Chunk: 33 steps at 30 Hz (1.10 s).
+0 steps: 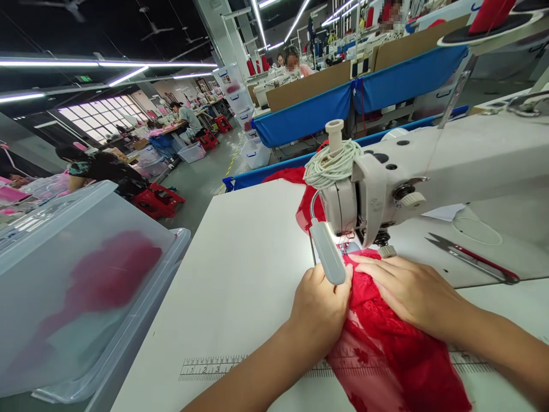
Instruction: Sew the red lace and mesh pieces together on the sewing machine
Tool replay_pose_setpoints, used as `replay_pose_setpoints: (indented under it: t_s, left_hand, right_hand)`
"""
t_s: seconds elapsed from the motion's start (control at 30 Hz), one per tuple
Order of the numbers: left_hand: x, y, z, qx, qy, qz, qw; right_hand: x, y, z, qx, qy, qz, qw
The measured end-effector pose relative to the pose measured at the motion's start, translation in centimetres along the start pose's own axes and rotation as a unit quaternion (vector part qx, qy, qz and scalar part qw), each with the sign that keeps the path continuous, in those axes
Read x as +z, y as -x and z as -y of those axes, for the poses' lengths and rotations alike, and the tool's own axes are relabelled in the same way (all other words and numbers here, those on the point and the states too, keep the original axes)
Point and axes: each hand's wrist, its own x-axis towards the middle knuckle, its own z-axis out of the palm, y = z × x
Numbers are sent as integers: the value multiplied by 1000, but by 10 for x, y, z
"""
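Red lace fabric, sheer in places, runs from under the needle of a white sewing machine down over the table's front edge. My left hand is closed on the left edge of the fabric, close to the presser foot; the grey lamp hides part of its fingers. Lying flat on the fabric, fingers stretched forward, my right hand presses it just right of the needle area. More red fabric lies behind the machine head.
Thread snips lie on the machine bed at right. A ruler strip marks the table's front. A translucent plastic bin with red material stands at left. Light cord is coiled on the machine head. Several people work at other tables behind.
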Motion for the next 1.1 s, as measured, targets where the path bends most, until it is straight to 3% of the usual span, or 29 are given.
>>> replay_pose_setpoints:
  t_s: [0.57,0.8,1.1]
  left_hand:
    - [4,-2,1,1,-33,2,999]
    - [3,-2,2,-2,-8,21,1000]
    - [-1,1,3,-6,-11,64,998]
  right_hand:
    - [8,4,-2,53,-31,34,998]
    - [11,4,-4,37,-11,7,999]
    - [7,0,-6,41,1,36,998]
